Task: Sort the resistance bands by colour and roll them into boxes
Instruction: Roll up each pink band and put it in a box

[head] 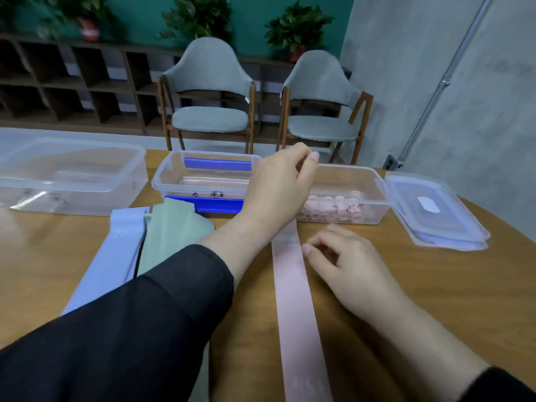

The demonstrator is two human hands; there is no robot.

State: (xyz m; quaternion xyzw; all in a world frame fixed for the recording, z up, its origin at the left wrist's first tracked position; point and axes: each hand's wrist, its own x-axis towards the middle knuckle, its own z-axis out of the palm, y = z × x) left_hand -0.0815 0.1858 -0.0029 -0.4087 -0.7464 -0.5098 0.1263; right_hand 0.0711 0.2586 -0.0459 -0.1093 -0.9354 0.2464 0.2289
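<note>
1. Clear box — far left on the desk, contents not discernible.
2. Pale blue band and green band — flat, side by side before the middle box.
3. Left hand — raised at the right box's near-left corner, fingertips pinched; what they hold cannot be told.
4. Pink band — flat, running from the desk's near edge towards the right box, which holds pink rolls.
5. Right hand — loosely curled beside the pink band, gripping nothing.
6. Lid — far right.

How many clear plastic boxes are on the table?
3: a large clear plastic box at left, a middle one, and a right one holding pink rolls, partly hidden by a hand.
</note>
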